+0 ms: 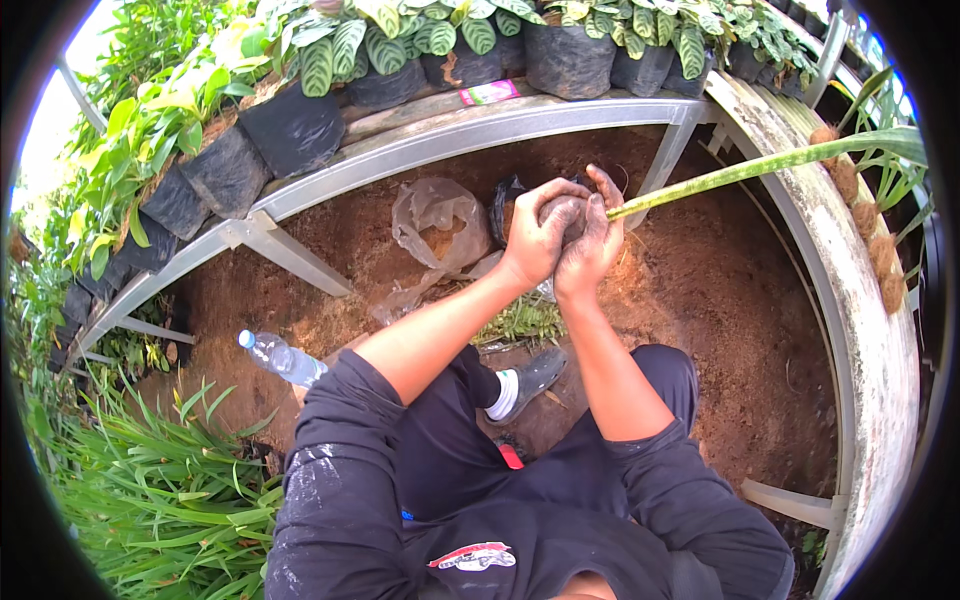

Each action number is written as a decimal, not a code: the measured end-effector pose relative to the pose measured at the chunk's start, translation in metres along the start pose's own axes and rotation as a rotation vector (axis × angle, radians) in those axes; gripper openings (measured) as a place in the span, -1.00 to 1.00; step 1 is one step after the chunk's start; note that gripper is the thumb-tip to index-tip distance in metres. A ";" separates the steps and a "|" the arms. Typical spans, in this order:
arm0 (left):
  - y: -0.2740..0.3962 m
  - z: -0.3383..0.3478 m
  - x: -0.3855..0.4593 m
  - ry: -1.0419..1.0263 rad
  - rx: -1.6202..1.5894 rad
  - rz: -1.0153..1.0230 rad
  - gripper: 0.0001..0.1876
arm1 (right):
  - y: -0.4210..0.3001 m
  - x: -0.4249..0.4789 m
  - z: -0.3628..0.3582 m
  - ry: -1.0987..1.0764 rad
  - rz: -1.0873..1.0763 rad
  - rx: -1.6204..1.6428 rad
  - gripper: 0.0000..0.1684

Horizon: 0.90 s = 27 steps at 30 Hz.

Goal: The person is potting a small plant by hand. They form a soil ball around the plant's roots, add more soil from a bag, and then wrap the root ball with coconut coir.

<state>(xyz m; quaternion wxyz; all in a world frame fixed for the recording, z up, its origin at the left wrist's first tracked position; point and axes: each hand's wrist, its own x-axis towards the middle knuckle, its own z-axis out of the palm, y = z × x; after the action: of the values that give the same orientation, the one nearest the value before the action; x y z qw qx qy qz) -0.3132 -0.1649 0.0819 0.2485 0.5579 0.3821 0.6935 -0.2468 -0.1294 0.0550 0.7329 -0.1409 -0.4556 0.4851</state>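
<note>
My left hand (546, 229) and my right hand (589, 240) are cupped together around a dark, soil-like ball (566, 214), their fingers smeared with dark soil. From the ball's right side a long, mottled green leaf, like a snake plant's (712, 176), slants out to the upper right. Beyond and below the hands stands an open clear plastic bag (442, 225) with brown material inside. A black plastic bag (501, 206) is beside it, partly hidden by my left hand.
A metal-framed bench (480, 135) curves across the front, bearing black plant bags (570, 60) and a pink packet (489, 92). Another bench (847, 247) stands at right with round fibre balls (881, 255). A plastic bottle (285, 360) is at left, above grassy plants (172, 495).
</note>
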 end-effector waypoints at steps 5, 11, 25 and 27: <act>-0.014 0.017 0.004 -0.053 -0.156 -0.132 -0.76 | -0.015 0.012 -0.025 -0.092 0.096 0.051 -0.59; -0.017 0.012 0.022 -0.183 -0.567 -0.449 -0.48 | -0.032 0.038 -0.047 -0.231 0.117 -0.097 -0.48; 0.001 0.106 0.046 -0.077 -0.591 -0.244 -0.73 | -0.089 0.109 -0.066 -0.135 -0.373 -0.590 -0.47; -0.003 0.125 0.046 -0.065 -0.485 -0.126 -0.72 | -0.105 0.111 -0.082 -0.124 -0.254 -0.562 -0.50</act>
<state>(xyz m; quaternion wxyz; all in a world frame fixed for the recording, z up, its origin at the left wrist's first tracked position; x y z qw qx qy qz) -0.2049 -0.0961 0.1174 0.4299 0.4792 0.2305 0.7297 -0.1071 -0.0686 0.1370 0.6908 -0.2501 -0.6297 0.2524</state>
